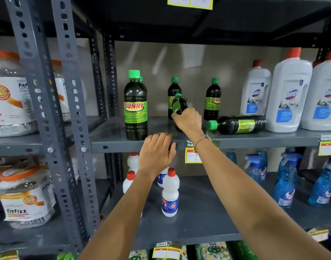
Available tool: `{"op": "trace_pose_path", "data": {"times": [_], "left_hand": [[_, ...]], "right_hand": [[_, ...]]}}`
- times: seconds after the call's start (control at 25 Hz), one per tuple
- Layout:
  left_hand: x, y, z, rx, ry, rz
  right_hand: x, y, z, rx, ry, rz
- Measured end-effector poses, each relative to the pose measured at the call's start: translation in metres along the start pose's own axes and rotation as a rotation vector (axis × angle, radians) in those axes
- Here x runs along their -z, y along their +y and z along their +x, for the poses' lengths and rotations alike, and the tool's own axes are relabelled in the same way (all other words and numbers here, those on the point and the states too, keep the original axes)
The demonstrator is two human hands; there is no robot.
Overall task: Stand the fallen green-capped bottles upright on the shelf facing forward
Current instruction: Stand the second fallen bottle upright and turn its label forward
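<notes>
On the grey metal shelf (112,134) a dark green-capped Sunny bottle (135,106) stands upright at the front left, label forward. Two more stand further back, one in the middle (173,87) and one to its right (212,100). My right hand (188,121) is shut on a tilted green-capped bottle (179,104), cap pointing up and away. Another green-capped bottle (238,124) lies on its side, cap to the left, right of that hand. My left hand (156,151) hovers at the shelf's front edge, fingers bent, holding nothing.
Big white red-capped Domex jugs (288,94) crowd the shelf's right end. The lower shelf holds small white red-capped bottles (170,194) and blue spray bottles (284,184). Perforated grey uprights (67,109) and large jars (9,94) stand to the left. Yellow price tags (192,154) hang on the edge.
</notes>
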State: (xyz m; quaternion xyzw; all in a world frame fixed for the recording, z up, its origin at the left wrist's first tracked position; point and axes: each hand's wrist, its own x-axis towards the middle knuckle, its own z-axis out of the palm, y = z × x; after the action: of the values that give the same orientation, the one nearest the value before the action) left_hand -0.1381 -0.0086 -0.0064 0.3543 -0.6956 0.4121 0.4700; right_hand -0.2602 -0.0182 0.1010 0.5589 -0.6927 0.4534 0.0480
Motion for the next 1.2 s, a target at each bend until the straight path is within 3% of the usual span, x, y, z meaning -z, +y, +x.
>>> {"op": "trace_pose_path", "data": {"times": [0.12, 0.56, 0.84, 1.2], "left_hand": [[0.003, 0.000, 0.000, -0.001, -0.043, -0.004], [0.007, 0.004, 0.002, 0.058, -0.098, -0.044], [0.008, 0.009, 0.002, 0.097, -0.149, -0.031], [0.010, 0.013, 0.001, 0.119, -0.170, -0.006]], "right_hand": [[-0.007, 0.003, -0.008, 0.020, 0.019, 0.103], [0.008, 0.028, -0.014, 0.119, -0.112, -0.030], [0.031, 0.043, -0.011, 0.132, -0.447, 0.317], [0.026, 0.051, -0.014, 0.136, -0.422, 0.342]]}}
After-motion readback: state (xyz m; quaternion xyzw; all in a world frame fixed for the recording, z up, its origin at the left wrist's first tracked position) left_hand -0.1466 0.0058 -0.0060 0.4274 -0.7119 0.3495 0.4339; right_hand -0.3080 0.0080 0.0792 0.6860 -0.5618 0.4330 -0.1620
